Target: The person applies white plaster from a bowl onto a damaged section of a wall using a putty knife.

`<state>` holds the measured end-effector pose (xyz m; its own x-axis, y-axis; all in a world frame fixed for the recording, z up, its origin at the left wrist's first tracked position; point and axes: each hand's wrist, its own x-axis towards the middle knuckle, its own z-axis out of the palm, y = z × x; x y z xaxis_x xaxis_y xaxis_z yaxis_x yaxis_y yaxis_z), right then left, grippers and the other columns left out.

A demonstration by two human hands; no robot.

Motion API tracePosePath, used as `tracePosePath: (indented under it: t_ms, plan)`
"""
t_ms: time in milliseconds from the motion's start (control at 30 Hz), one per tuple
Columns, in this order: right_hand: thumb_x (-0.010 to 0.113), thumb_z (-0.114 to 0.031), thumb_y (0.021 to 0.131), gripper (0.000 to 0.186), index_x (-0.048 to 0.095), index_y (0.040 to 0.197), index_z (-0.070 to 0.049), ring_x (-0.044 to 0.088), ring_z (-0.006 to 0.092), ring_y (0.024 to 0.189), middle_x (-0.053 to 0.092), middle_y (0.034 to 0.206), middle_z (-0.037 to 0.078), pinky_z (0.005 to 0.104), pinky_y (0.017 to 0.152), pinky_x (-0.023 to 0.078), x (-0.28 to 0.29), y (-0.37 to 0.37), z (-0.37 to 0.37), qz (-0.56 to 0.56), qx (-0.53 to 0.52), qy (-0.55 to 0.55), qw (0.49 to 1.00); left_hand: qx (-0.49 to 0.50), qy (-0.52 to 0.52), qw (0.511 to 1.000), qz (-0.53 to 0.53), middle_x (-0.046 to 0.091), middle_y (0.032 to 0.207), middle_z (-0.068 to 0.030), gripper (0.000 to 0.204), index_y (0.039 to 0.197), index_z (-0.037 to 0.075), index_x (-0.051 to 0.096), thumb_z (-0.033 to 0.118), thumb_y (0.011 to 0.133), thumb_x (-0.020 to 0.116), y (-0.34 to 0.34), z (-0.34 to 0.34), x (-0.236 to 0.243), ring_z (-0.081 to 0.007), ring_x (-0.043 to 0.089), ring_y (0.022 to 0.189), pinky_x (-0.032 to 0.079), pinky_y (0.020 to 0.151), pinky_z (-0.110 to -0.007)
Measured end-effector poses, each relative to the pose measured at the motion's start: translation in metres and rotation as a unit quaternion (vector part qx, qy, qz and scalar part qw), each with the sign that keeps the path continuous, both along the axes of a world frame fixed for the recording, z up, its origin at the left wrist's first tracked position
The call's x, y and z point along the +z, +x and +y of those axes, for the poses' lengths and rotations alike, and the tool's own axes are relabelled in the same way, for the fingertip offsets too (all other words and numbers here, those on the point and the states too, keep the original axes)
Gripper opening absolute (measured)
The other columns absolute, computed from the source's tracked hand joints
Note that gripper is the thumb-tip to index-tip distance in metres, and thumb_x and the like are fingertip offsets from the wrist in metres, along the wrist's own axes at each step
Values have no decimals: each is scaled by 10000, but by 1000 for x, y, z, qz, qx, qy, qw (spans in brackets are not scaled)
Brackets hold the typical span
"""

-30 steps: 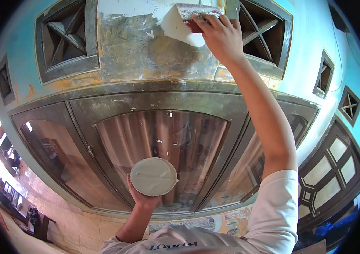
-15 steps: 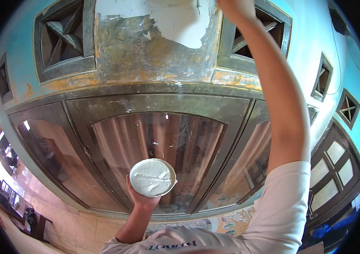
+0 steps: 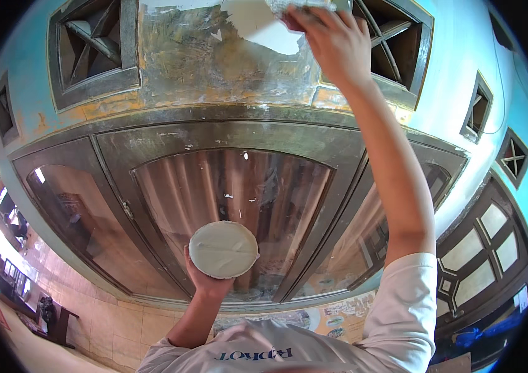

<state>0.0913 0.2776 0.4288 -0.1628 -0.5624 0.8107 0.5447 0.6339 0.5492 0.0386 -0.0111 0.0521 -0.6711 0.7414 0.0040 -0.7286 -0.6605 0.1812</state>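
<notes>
My left hand [image 3: 209, 283] holds up a round tub [image 3: 258, 253] from below and from its left side. White paste [image 3: 222, 248] fills the tub, its surface marked by a faint ridge. Overhead, my right hand [image 3: 341, 53] is closed around a flat, white-smeared putty knife [image 3: 298, 5], which the picture's upper edge partly cuts off. Behind the knife is a patch of smooth white filler [image 3: 264, 31] on the bare, stained wall [image 3: 189, 68]. Whether the blade touches the wall, I cannot tell.
Below the wall patch are dark wooden doors [image 3: 227, 133] with curtained glass. Framed vent openings with crossed bars [image 3: 93, 46] flank the patch. A panelled door [image 3: 487, 242] stands at right, blue cloth [image 3: 487, 336] below it. Tiled floor [image 3: 96, 320] and dark furniture [image 3: 56, 323] lie lower left.
My right hand has come down and left, bringing the putty knife into view across the filler. The tub, still in my left hand, sits slightly higher and its paste looks smoother.
</notes>
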Motion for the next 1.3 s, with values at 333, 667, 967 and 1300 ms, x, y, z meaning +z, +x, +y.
tracePosePath:
  t_ms: [333,667,967,1300]
  plan:
    - [812,-245,725,592,631,1286,-194,591,226,1127,608,1248,8,421,1014,467,-95,-52,0,-113,72,-80,988,6,-13,1000,2,551,1425,-61,626,1363,201,573,636,962,367,-4,-5,-14,-355,496,1321,370,1113,-583]
    - [782,-209,726,597,636,1304,-206,574,191,1212,595,1324,-20,396,1075,455,-173,-35,-11,-215,90,-128,964,-20,46,999,22,583,1399,-91,645,1361,156,587,624,945,433,-6,-11,-12,-375,533,1289,392,1104,-587]
    - [739,-151,798,373,705,1168,-129,651,252,1033,706,1035,32,388,847,496,-128,20,-41,-167,216,-270,923,-16,61,998,23,574,1413,-93,618,1347,168,604,611,945,450,-3,-22,-18,-379,518,1307,385,1108,-600]
    - [610,-119,994,251,616,1184,44,573,59,946,667,1055,1,254,785,479,-222,36,-64,-89,570,-617,535,-9,59,998,10,581,1404,-91,623,1348,158,603,611,956,433,-5,-19,-20,-367,525,1294,384,1108,-582]
